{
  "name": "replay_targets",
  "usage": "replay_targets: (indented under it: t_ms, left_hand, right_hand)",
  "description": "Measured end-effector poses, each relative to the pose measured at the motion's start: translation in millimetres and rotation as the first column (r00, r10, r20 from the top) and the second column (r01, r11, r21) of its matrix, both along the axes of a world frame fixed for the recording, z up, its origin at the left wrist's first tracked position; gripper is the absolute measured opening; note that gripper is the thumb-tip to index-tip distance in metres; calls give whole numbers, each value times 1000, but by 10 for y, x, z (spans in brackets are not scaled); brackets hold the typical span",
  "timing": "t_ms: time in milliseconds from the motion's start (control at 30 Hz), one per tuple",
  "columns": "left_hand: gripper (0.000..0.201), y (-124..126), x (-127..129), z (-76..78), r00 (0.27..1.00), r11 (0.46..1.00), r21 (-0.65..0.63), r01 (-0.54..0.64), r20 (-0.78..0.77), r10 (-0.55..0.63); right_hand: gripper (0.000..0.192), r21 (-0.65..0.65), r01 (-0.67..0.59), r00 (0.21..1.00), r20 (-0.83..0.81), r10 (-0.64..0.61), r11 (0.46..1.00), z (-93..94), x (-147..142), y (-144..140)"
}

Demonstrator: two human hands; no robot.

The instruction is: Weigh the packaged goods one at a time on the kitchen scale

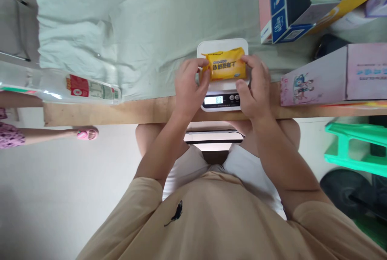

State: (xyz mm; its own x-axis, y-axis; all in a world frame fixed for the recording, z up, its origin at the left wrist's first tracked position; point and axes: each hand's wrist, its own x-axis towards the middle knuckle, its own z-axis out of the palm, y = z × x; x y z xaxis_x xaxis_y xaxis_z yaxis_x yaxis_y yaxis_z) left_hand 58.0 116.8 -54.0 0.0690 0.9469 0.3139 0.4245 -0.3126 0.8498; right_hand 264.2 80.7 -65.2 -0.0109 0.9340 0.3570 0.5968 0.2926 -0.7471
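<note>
A yellow wrapped bar of soap [228,65] with dark printing lies on the white plate of a small kitchen scale [222,44]. The scale's lit display reads 83. My left hand [192,84] pinches the left end of the wrapper between thumb and forefinger. At the other end, my right hand [255,86] has its forefinger on the wrapper's right side and its thumb by the lower right corner. The remaining fingers of both hands are curled and partly hidden.
Several boxes, among them a blue box [286,6] and a pink box [314,76], stand at the right. A clear plastic bottle [93,88] lies at the left table edge. A green stool [343,145] is on the floor, and another person's foot [87,133] shows at left.
</note>
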Motion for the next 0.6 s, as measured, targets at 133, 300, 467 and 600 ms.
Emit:
replay_targets:
  t_ms: [133,300,467,600]
  left_hand:
    - [36,-36,54,27,998,998,58,-16,68,12]
    - [16,-195,-124,296,993,996,54,-66,101,61]
    - [9,-382,-672,507,969,972,-17,-235,80,236]
    - [9,-406,-1163,422,893,882,-148,-447,-11,450]
  right_hand:
    - [50,37,-15,1000,7,15,999,42,-60,-70]
    - [52,54,-75,997,3,75,996,297,-171,-244]
    - [62,-150,-201,963,-209,168,968,454,-790,-417]
    - [69,-301,-278,919,-360,161,912,337,-1478,-377]
